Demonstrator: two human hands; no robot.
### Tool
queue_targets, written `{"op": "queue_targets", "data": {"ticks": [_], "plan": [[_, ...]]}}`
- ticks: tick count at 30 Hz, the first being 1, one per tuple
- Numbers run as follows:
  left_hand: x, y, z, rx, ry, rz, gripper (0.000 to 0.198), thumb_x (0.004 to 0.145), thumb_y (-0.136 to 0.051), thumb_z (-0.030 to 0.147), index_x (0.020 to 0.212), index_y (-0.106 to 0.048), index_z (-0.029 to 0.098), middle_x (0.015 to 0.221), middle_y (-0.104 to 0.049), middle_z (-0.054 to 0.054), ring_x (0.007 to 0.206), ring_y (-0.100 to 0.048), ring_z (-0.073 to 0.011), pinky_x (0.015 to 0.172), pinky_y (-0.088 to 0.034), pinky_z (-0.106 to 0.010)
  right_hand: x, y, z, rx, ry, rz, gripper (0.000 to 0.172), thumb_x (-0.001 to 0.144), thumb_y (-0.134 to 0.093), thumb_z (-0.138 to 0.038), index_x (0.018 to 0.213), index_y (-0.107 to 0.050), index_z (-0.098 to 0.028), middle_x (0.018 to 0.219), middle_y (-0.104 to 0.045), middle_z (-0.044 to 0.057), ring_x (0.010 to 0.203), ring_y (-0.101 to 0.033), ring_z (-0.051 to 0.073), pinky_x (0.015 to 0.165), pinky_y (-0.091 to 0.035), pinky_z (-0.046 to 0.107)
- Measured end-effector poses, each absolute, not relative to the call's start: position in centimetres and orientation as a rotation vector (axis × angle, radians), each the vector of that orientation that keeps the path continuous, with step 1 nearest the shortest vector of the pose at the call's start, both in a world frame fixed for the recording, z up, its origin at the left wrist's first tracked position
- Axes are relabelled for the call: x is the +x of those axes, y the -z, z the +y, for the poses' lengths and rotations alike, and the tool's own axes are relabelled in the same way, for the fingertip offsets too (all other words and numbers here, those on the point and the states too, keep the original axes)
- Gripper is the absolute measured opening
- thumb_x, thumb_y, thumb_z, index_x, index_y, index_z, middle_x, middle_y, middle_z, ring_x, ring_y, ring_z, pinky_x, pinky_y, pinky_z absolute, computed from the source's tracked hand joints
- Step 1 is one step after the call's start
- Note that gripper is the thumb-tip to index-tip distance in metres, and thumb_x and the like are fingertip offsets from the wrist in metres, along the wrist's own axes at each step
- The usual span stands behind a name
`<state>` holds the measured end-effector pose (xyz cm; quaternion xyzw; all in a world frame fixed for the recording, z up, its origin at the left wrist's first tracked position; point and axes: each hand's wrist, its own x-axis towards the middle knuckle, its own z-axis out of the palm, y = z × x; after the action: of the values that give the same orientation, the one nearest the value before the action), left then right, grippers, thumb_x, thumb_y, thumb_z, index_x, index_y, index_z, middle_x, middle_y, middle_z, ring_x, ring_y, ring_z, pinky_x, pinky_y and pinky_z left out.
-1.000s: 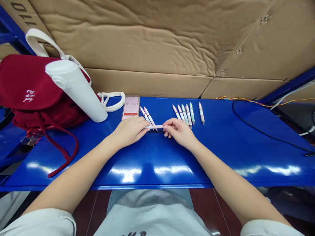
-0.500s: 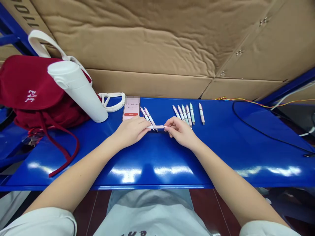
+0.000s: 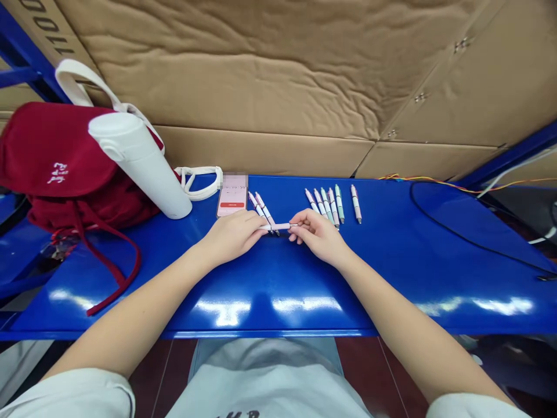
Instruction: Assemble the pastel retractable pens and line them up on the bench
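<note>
A pink and white pen point(image 3: 279, 227) lies level between my two hands. My left hand point(image 3: 235, 235) is closed round its white end. At the other end, the fingertips of my right hand point(image 3: 319, 237) pinch the metal tip; whether that tip is a separate part I cannot tell. Just behind the held pen, two pink and white pens point(image 3: 262, 208) lie slanted on the blue table point(image 3: 278, 267). Beyond my right hand several pens point(image 3: 327, 204) with pink or green ends lie side by side, and a single pen point(image 3: 355, 203) lies apart to their right.
A phone point(image 3: 232, 194) with a timer lies behind my left hand. On the left stand a white bottle point(image 3: 139, 165), leaning, and a red bag point(image 3: 65, 157) with straps. A black cable point(image 3: 465, 228) curves over the right side; a cardboard wall point(image 3: 261, 145) closes the back.
My right fingertips have drawn slightly to the right, and more of the pen's metal tip shows. The timer on the phone has advanced. The view has shifted a little.
</note>
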<state>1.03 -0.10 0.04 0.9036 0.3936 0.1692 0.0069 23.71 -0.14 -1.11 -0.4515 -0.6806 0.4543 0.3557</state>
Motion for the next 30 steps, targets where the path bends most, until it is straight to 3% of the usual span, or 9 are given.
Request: {"op": "queue_targets", "data": {"ticks": [3, 9, 14, 16, 22, 27, 30], "plan": [[1.2, -0.1, -0.3, 2.788, -0.551, 1.218, 0.026, 0.094, -0.038, 0.032, 0.1, -0.06, 0.019, 0.095, -0.066, -0.004, 0.085, -0.061, -0.0172, 0.07, -0.046, -0.027, 23.8, 1.1, -0.2, -1.215, -1.042, -1.847, 0.012, 0.086, -0.047, -0.032, 0.083, -0.049, -0.02, 0.068, -0.059, 0.0, 0.054, -0.057, 0.012, 0.054, -0.045, 0.025], [1.4, -0.3, -0.6, 2.79, -0.578, 1.182, 0.025, 0.093, -0.04, 0.032, 0.098, -0.06, 0.018, 0.094, -0.066, -0.004, 0.084, -0.061, -0.0172, 0.07, -0.047, -0.027, 24.2, 0.6, -0.1, -1.293, -0.69, -2.132, 0.036, 0.092, -0.035, -0.039, 0.063, -0.046, -0.02, 0.056, -0.048, -0.002, 0.054, -0.048, 0.012, 0.056, -0.036, 0.026], [1.3, -0.1, -0.2, 2.78, -0.565, 1.224, 0.026, 0.094, -0.038, 0.032, 0.1, -0.06, 0.019, 0.094, -0.066, -0.003, 0.085, -0.061, -0.0178, 0.069, -0.047, -0.028, 24.4, 0.3, -0.1, -1.185, -0.803, -2.144, 0.011, 0.086, -0.047, -0.029, 0.092, -0.051, -0.02, 0.08, -0.057, 0.001, 0.069, -0.053, 0.014, 0.062, -0.04, 0.025], [1.4, 0.0, -0.2, 2.779, -0.556, 1.214, 0.028, 0.094, -0.037, 0.032, 0.1, -0.06, 0.019, 0.094, -0.066, -0.003, 0.085, -0.061, -0.0176, 0.069, -0.047, -0.027, 24.3, 0.4, -0.1, -1.194, -0.731, -2.166, 0.01, 0.089, -0.042, -0.027, 0.09, -0.049, -0.02, 0.081, -0.057, 0.002, 0.069, -0.052, 0.014, 0.064, -0.039, 0.026], [1.5, -0.2, -0.4, 2.807, -0.547, 1.217, 0.028, 0.094, -0.037, 0.032, 0.099, -0.06, 0.018, 0.095, -0.065, -0.005, 0.085, -0.061, -0.018, 0.071, -0.047, -0.028, 23.9, 1.3, 0.0, -1.298, -0.682, -2.151, 0.031, 0.094, -0.03, -0.036, 0.073, -0.045, -0.021, 0.067, -0.052, 0.0, 0.064, -0.05, 0.015, 0.062, -0.037, 0.028], [1.4, -0.3, -0.3, 2.757, -0.514, 1.29, 0.032, 0.096, -0.031, 0.033, 0.103, -0.059, 0.019, 0.097, -0.065, -0.005, 0.086, -0.062, -0.0174, 0.067, -0.047, -0.026, 24.2, 1.0, 0.0, -1.181, -0.694, -2.139, 0.016, 0.091, -0.04, -0.033, 0.098, -0.047, -0.021, 0.088, -0.056, 0.004, 0.079, -0.052, 0.017, 0.07, -0.041, 0.03], [1.4, -0.2, -0.3, 2.732, -0.482, 1.291, 0.032, 0.096, -0.03, 0.034, 0.104, -0.058, 0.019, 0.096, -0.066, -0.003, 0.082, -0.062, -0.0169, 0.065, -0.047, -0.026, 24.1, 0.9, 0.1, -1.121, -0.564, -2.213, 0.017, 0.092, -0.037, -0.03, 0.083, -0.048, -0.021, 0.082, -0.053, 0.005, 0.077, -0.05, 0.018, 0.071, -0.039, 0.031]]}}
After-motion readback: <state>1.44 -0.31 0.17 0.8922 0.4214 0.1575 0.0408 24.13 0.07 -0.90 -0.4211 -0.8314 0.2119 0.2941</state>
